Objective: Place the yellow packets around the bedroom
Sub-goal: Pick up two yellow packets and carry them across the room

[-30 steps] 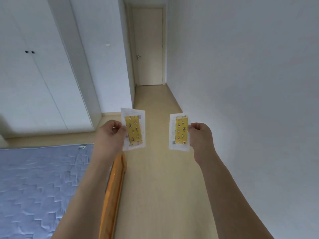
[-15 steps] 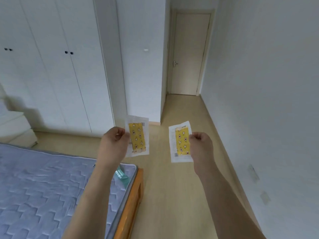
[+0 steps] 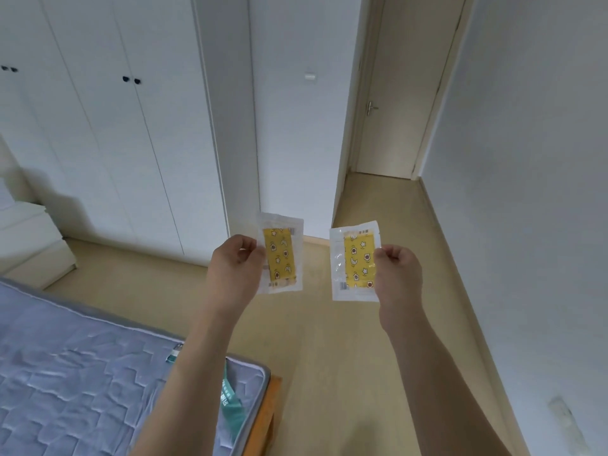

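The left hand [image 3: 232,269] pinches the left edge of one clear plastic sachet with a yellow star-patterned insert [image 3: 280,257], so that packet lies at 3 o'clock from its fingers; the right hand [image 3: 399,274] pinches the right edge of a second such packet [image 3: 356,261], which lies at 9 o'clock. Both hang upright in the air, long axes running 12 to 6, well apart from the blue quilted mattress [image 3: 65,373] at 7 o'clock, which the left hand is nearer, so it probably places first
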